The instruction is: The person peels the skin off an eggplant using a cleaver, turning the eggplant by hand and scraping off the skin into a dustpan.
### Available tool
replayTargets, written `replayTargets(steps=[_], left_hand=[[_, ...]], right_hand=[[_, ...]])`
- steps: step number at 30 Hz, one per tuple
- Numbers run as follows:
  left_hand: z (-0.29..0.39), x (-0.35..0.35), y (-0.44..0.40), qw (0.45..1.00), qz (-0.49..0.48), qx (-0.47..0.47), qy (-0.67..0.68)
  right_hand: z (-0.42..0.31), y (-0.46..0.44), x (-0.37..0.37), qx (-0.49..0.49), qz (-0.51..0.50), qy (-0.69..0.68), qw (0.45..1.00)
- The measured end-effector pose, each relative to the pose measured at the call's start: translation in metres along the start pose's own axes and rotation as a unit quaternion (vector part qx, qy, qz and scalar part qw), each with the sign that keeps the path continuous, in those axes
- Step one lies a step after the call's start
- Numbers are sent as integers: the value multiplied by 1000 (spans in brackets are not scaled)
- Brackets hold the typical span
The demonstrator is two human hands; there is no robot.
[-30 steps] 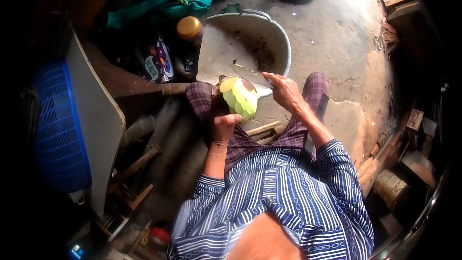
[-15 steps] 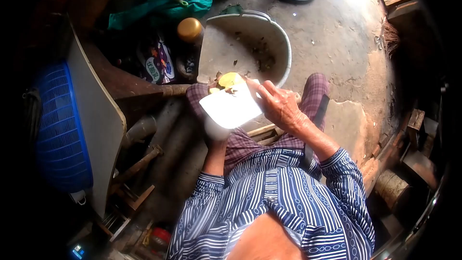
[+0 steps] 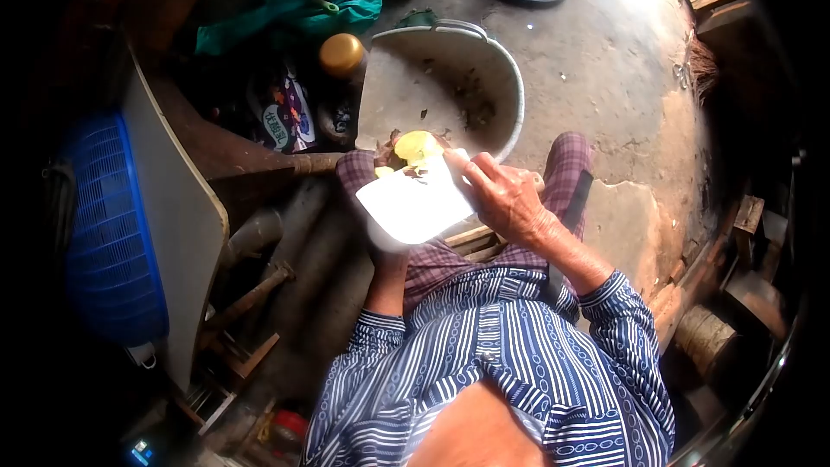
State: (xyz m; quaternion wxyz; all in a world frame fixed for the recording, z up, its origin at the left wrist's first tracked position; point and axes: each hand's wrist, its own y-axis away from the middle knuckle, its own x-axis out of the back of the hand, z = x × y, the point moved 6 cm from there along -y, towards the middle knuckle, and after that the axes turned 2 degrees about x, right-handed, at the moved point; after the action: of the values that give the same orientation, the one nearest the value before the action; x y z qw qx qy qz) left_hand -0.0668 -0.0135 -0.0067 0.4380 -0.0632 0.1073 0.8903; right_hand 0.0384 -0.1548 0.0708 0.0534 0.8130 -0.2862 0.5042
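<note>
My right hand (image 3: 510, 201) is wrapped round the handle of a broad knife (image 3: 415, 206), whose blade glares white in the light. The blade lies flat over the pale yellow-green vegetable (image 3: 418, 147) and covers much of it. Brown peel or leaf scraps show around its far end. Of my left hand (image 3: 389, 261), only the wrist side shows below the blade; its fingers are hidden.
A large basin (image 3: 516, 104) with scraps inside stands just beyond the vegetable. A gold-lidded jar (image 3: 341, 55) and a green bag (image 3: 346, 0) are at the upper left. A blue basket (image 3: 112, 225) and a board (image 3: 177, 199) stand at the left.
The knife has moved from above the vegetable's right side down to the left, its flat turned up over the vegetable. It now hides my left hand's fingers, which showed earlier.
</note>
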Motion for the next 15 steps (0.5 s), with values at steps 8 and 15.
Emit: replayTargets(steps=[8, 15], left_hand=[[-18, 7, 11, 781, 3, -206, -589], [-66, 16, 22, 494, -35, -254, -830]], right_hand=[[4, 3, 0, 3, 34, -19, 999], [-2, 5, 1, 12, 38, -12, 999]])
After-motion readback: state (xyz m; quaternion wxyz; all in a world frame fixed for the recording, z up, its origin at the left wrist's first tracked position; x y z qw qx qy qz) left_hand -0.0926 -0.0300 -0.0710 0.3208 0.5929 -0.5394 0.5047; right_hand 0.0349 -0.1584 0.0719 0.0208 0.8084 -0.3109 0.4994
